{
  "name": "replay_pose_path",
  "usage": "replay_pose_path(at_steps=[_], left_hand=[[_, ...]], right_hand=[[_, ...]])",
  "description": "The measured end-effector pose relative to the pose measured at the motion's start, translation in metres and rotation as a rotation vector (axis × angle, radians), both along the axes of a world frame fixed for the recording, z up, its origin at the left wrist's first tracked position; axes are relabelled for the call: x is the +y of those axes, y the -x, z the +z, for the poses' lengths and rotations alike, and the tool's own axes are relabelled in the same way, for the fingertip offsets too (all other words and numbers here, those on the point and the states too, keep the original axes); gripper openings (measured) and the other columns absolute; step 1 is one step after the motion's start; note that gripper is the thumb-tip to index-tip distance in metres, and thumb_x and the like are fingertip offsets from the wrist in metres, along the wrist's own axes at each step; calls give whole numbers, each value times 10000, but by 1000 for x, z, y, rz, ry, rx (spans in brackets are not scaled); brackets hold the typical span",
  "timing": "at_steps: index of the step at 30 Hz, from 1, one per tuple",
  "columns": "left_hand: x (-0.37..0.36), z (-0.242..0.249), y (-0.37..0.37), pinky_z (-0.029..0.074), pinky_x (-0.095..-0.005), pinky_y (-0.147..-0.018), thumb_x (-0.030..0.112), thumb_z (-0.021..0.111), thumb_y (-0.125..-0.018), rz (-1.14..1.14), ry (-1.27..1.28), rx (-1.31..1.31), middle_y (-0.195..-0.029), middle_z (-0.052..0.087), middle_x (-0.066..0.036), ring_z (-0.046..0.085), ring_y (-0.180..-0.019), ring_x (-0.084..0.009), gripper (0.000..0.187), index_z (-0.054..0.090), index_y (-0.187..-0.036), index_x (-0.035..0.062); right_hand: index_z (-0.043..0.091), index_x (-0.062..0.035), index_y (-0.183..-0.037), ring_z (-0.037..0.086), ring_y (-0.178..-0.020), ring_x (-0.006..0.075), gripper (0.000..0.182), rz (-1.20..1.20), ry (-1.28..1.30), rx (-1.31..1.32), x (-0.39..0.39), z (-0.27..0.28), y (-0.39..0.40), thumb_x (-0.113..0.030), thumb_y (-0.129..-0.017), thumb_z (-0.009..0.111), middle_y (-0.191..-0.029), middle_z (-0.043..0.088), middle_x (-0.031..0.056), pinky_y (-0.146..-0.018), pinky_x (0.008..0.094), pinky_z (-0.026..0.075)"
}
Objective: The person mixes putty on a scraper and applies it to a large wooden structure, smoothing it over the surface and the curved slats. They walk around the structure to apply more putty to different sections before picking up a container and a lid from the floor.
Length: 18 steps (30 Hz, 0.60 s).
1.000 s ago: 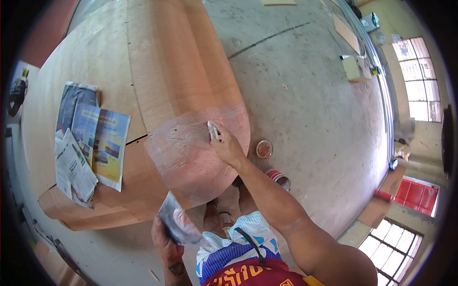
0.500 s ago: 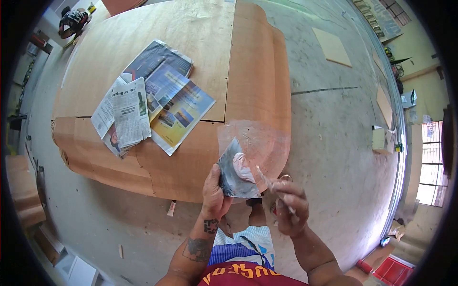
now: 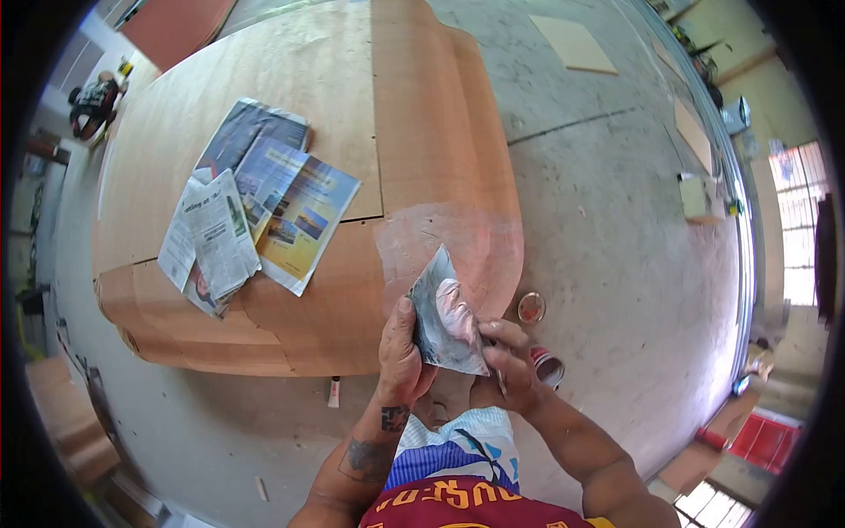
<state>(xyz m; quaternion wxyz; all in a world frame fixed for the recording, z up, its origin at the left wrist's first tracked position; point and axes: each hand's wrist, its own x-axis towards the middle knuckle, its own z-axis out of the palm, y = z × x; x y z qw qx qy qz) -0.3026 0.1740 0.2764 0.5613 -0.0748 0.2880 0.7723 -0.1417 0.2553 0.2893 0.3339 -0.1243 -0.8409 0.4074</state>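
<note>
A grey smeared board [image 3: 427, 321] with a mound of pinkish-white paste [image 3: 456, 312] on it is gripped at its left edge by my left hand [image 3: 404, 352]. My right hand [image 3: 510, 361] is closed at the board's lower right edge, beside the paste; what its fingers hold is mostly hidden. Just beyond the board, a pale smeared patch [image 3: 409, 238] covers the rounded corner of the large wooden piece [image 3: 334, 339].
Newspapers [image 3: 304, 220] lie on the wooden piece. On the floor at the right are an open can [image 3: 547, 367] and a round lid [image 3: 532, 307]. A tube [image 3: 334, 392] lies below the wood's front edge. Another person [image 3: 93, 106] is at the far upper left.
My right hand has moved down and left to the board, and the tool seen in it before is now mostly hidden. The view has shifted, bringing the can and lid into sight.
</note>
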Motion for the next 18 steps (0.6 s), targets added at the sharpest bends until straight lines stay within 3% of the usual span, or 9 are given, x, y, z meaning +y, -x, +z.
replay_pose_path(at_steps=[2,5,6,9,10,12,14,18], left_hand=[[3,0,-4,513,-415,-1017,367,396,-1088,-38,13,41,-1294,614,-124,617,-1161,-229,480,489,-1381,-1],[11,5,-4,516,-333,-956,337,437,-1085,-34,137,182,-1220,634,-100,628,-1069,-171,430,532,-1308,-18],[11,3,-1,510,-323,-952,340,438,-1085,-28,140,263,-1202,635,-89,619,-1067,-158,421,541,-1288,-15],[11,-6,8,493,-300,-942,347,440,-1086,-11,144,482,-1154,639,-60,599,-1057,-127,397,564,-1230,-2],[12,-9,9,489,-297,-940,347,440,-1086,-1,152,539,-1145,639,-54,596,-1051,-123,386,569,-1214,5],[16,-10,5,461,-252,-895,363,453,-1082,13,213,691,-1081,634,-27,572,-988,-91,369,579,-1165,27],[14,-8,-2,439,-231,-864,380,471,-1074,-18,232,834,-1046,622,-17,552,-949,-79,379,581,-1151,26],[12,3,-27,395,-202,-825,406,499,-1059,-84,238,1007,-1002,588,5,501,-906,-59,402,583,-1118,18]], right_hand=[[519,-92,-1309,532,-1236,372,568,-8,-29,-169,5,-10,-14,-19,-795,751,-1309,506,160,-996,450,495],[544,-75,-1315,533,-1228,371,527,-212,67,-340,0,-44,-48,6,-818,695,-1301,514,165,-995,427,492],[523,-51,-1325,559,-1205,331,493,-330,72,-258,1,-47,-57,41,-847,604,-1280,544,156,-990,412,492],[498,-10,-1336,579,-1185,259,473,-586,1003,193,-23,-39,-79,57,-868,516,-1265,574,139,-989,400,492],[470,17,-1355,581,-1164,205,477,-554,1140,225,-29,-21,-85,59,-879,471,-1257,583,124,-1020,379,472],[448,14,-1376,581,-1158,204,496,-530,1395,389,-50,-5,-81,52,-883,477,-1262,580,129,-1036,372,464],[418,-13,-1403,585,-1146,199,516,-431,1581,463,-59,-3,-75,45,-894,478,-1267,573,121,-1043,374,469],[379,-58,-1445,582,-1186,198,542,-355,1702,628,-66,-27,-67,41,-919,464,-1304,550,96,-1010,389,508]])
